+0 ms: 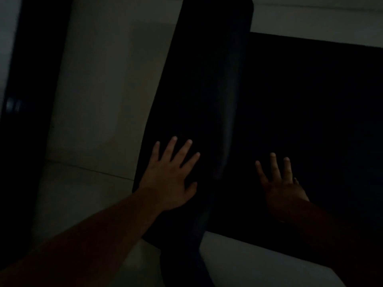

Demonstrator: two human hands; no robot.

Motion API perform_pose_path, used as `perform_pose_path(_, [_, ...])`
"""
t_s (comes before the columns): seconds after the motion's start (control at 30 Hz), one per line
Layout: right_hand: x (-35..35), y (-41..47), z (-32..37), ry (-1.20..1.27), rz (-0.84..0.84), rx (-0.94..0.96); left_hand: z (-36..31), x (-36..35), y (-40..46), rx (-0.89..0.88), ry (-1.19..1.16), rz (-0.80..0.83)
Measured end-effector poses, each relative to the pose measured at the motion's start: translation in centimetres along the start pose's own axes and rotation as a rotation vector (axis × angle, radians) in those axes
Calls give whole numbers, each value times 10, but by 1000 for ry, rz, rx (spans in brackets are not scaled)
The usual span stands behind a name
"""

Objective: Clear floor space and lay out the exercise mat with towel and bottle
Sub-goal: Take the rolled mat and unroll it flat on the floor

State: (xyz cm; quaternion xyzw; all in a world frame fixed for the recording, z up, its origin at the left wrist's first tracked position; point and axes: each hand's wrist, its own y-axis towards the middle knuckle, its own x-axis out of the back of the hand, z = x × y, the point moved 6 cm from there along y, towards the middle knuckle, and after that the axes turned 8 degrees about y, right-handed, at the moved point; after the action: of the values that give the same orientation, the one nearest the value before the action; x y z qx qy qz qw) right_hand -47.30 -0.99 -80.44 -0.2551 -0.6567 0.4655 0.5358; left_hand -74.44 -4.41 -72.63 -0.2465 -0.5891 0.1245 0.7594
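The scene is very dark. A black exercise mat (310,121) lies partly unrolled on the pale floor, its flat part spreading to the right. Its rolled part (203,90) runs as a thick dark tube from the top centre down to the bottom centre. My left hand (172,175) rests flat on the lower part of the roll, fingers spread. My right hand (281,183) lies palm down on the flat part of the mat, fingers apart, just right of the roll. Neither hand holds anything. No towel or bottle is visible.
Pale tiled floor (99,100) stretches to the left of the roll and along the bottom right (259,266). A tall dark shape (27,121), perhaps furniture or a door edge, stands at the far left. A light wall base crosses the top right.
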Motion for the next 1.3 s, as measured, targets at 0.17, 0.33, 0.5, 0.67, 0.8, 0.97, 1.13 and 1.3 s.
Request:
perform_pose_path(0.17, [11, -7, 2, 25, 76, 9, 94, -22, -24, 294, -58, 173])
perform_pose_path(0.33, [27, -19, 13, 66, 96, -6, 146, -21, -40, 520, -259, 208])
perform_pose_path(0.5, [55, -12, 68, 89, -162, 116, 90, 8, -20, 70, -51, -197])
perform_pose_path(0.67, [39, 7, 92, 59, -27, 140, 68, -41, -13, -113, 154, 145])
perform_pose_path(0.8, [41, 3, 92, 26, -21, 138, 125, -59, -22, 65, 220, 242])
perform_pose_path(0.97, [43, -1, 100, 1, -2, 61, 194, -76, -39, 225, 71, 308])
perform_pose_path(1.13, [35, 11, 103, 14, -4, 5, 244, -92, -52, 389, -52, 274])
perform_pose_path(1.3, [6, 41, 80, -31, 14, -41, 293, -102, -67, 552, -34, 218])
